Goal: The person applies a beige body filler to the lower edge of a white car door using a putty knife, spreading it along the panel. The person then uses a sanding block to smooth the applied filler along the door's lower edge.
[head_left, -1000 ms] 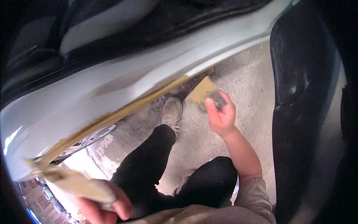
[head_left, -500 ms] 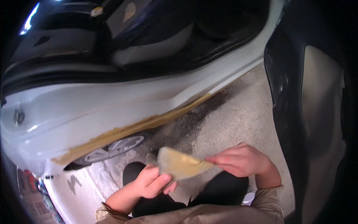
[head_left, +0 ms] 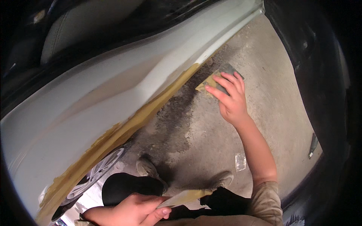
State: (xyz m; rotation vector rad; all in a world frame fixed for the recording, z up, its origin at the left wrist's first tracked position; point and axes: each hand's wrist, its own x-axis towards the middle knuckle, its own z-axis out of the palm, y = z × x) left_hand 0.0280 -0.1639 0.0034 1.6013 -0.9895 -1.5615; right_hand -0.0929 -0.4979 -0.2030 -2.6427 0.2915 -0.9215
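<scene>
Low in view, my left hand [head_left: 135, 211] is closed on the edge of a thin, pale putty board [head_left: 183, 199] with yellow filler spread over it. My right hand [head_left: 233, 100] reaches forward beside the car's sill, fingers pressed on a flat grey putty spreader [head_left: 235, 71]. Yellow filler coats the spreader's left part. Just left of it, apart from the spreader, runs the lower edge of the white car body [head_left: 113, 81]. A long uneven strip of yellow filler [head_left: 132, 122] covers that edge, from mid-sill down past the wheel arch.
A wheel [head_left: 100, 169] sits under the filler strip at lower left. The dark open door [head_left: 324, 75] stands along the right. On the concrete floor [head_left: 271, 101] lie a clear plastic packet [head_left: 240, 162] and a dark, slim tool [head_left: 313, 145]. My shoes [head_left: 147, 167] rest below.
My right hand has moved from the putty board forward to the sill, holding the spreader. My left hand has lowered with the board. The view has turned and shifted closer to the sill.
</scene>
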